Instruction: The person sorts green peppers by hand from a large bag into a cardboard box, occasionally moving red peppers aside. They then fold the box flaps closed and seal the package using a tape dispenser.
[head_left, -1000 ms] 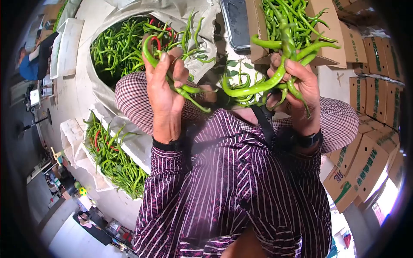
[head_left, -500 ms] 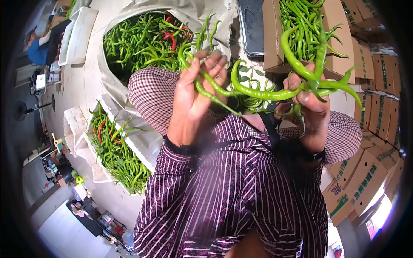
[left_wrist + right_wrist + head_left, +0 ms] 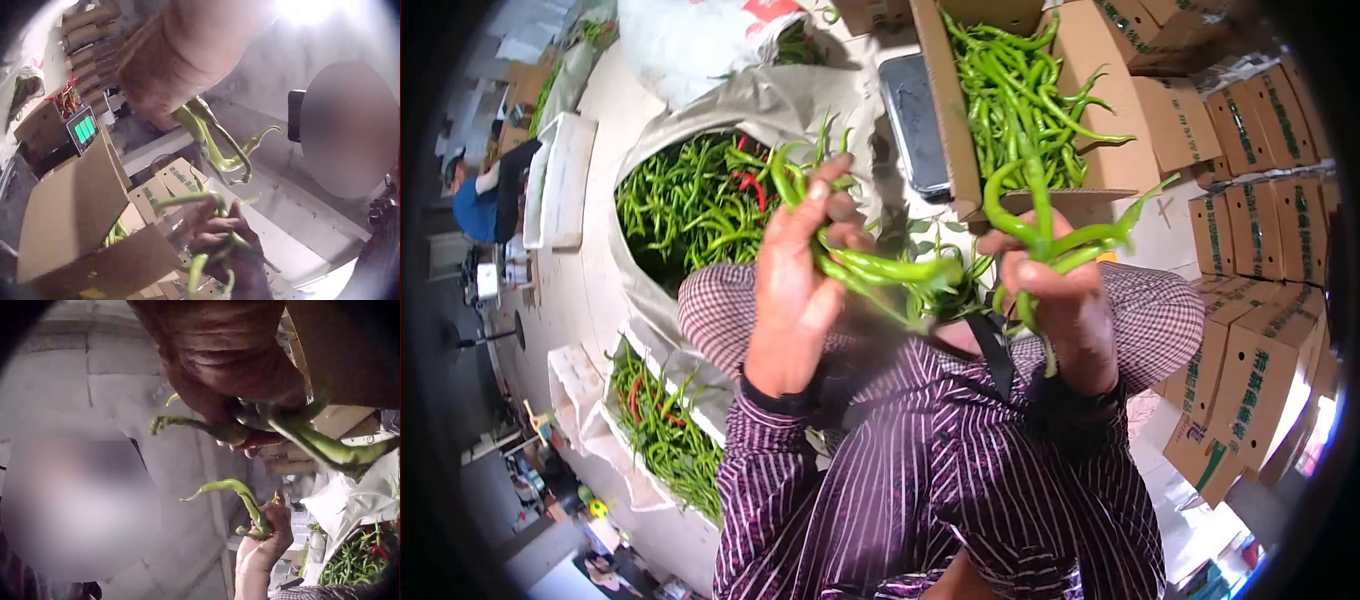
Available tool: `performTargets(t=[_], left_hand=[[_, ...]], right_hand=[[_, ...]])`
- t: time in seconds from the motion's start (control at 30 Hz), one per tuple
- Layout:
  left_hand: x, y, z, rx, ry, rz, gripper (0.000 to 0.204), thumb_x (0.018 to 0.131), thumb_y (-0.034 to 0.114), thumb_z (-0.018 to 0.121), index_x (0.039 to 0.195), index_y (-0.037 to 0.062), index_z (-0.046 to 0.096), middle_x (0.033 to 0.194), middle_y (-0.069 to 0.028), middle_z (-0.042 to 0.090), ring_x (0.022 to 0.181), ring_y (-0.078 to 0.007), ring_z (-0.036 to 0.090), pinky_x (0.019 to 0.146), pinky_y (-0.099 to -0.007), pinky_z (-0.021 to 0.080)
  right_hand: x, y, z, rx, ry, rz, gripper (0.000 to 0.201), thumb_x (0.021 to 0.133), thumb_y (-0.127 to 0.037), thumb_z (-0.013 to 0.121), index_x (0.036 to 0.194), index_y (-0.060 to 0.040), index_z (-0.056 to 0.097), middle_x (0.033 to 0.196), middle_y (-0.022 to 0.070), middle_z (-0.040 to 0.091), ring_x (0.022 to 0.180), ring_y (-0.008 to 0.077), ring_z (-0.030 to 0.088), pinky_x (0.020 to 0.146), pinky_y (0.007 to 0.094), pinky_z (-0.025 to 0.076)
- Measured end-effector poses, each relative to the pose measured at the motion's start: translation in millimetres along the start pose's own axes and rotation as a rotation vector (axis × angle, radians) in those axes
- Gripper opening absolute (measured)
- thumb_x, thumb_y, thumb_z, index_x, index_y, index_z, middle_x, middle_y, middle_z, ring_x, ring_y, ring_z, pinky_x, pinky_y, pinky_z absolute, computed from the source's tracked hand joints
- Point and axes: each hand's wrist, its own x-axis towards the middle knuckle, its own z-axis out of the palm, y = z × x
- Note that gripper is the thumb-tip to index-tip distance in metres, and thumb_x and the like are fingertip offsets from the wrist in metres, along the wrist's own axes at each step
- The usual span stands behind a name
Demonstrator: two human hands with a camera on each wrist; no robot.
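My left hand (image 3: 790, 300) holds green chili peppers (image 3: 890, 268) between thumb and curled fingers, their blurred ends pointing right. Level with it, my right hand (image 3: 1070, 300) grips several more green chili peppers (image 3: 1090, 236), which stick out upward and to the right, with one hanging below. A gap separates the two hands above the lap. In the left wrist view, curved peppers (image 3: 215, 147) hang from the near hand. The right wrist view has a thick pepper (image 3: 344, 452) jutting from the near hand's grip.
An open cardboard box (image 3: 1125, 130) of green peppers stands ahead right, beside a dark tray (image 3: 913, 120). At left is an open sack (image 3: 625, 225) of green and red peppers, and nearer, a white crate (image 3: 605, 400) of peppers. Stacked cartons (image 3: 1250, 380) line the right. Loose peppers (image 3: 945, 300) lie between the knees.
The head view has shifted, putting the box lower in it. The long curved pepper no longer reaches left from my right hand; a thick pepper now points right from my left hand.
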Motion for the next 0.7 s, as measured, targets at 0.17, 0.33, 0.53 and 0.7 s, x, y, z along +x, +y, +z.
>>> performTargets(t=[0.17,0.33,0.53,0.7], left_hand=[[60,25,51,0.125,-0.217,0.031,0.033,0.094,0.009,0.056,0.122,-0.0056,0.048,0.083,-0.0060,0.054,0.064,-0.0092,0.051,0.057,-0.0239,0.050],[153,11,136,0.519,-0.144,0.122,0.026,0.095,0.014,0.056,0.116,-0.0018,0.054,0.088,-0.0027,0.054,0.067,-0.0085,0.046,0.061,-0.0239,0.042],[203,-12,85,0.952,-0.001,0.567,0.028,0.089,0.015,0.061,0.113,0.0016,0.058,0.087,-0.0007,0.060,0.071,-0.0082,0.051,0.060,-0.0226,0.039],[123,-47,87,0.739,-0.256,-0.065,0.031,0.093,0.017,0.058,0.117,-0.0029,0.056,0.100,-0.0082,0.064,0.082,-0.0129,0.060,0.070,-0.0261,0.049]], right_hand=[[-10,-23,-22,0.373,0.218,-0.146,0.030,0.092,-0.026,0.051,0.113,-0.0039,0.047,0.091,0.0064,0.051,0.067,0.0118,0.050,0.051,0.0241,0.043],[0,-34,-43,0.535,0.119,-0.235,0.027,0.097,-0.024,0.047,0.111,-0.0015,0.047,0.093,0.0084,0.051,0.070,0.0138,0.049,0.062,0.0266,0.042],[10,-65,-63,0.393,0.154,-0.219,0.027,0.097,-0.018,0.044,0.115,0.0016,0.048,0.096,0.0104,0.054,0.077,0.0144,0.050,0.073,0.0300,0.043],[29,-86,-73,0.236,0.069,-0.167,0.044,0.094,-0.013,0.051,0.133,0.0058,0.043,0.112,0.0162,0.060,0.096,0.0183,0.059,0.085,0.0278,0.049]])
